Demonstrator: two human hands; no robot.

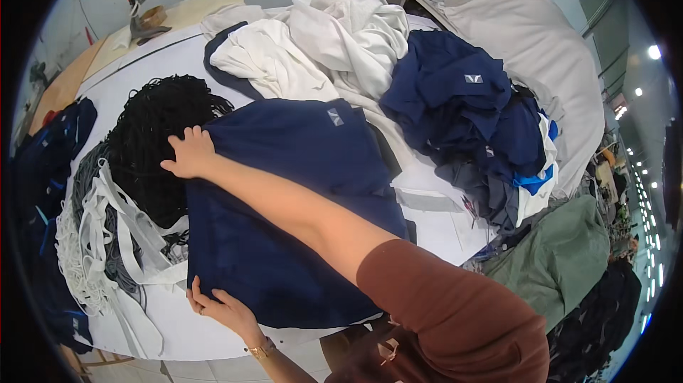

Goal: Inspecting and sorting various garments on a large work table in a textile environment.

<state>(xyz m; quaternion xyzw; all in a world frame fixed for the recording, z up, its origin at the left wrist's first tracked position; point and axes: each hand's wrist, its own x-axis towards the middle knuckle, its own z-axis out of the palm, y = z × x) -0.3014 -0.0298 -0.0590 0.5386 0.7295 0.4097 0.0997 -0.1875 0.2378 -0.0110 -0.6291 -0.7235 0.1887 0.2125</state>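
Note:
A navy blue garment (pixel 306 148) lies spread on the white table, with a small grey patch near its far right corner. It looks like shorts, but its full shape is partly covered by my arm. My right hand (pixel 191 153) reaches across it and rests on its far left corner, fingers spread. Beside that hand is a heap of black cords (pixel 160 109). At the garment's near left corner is my left hand (pixel 222 310), a bracelet on its wrist; its fingers are apart and touch the edge.
White and grey cords and bands (pixel 107 233) lie at the left. White cloth (pixel 348 34) is heaped at the back. A pile of navy garments (pixel 455 91) stands at the right, near a green cloth bundle (pixel 555 248). Scissors (pixel 469 206) lie by the pile.

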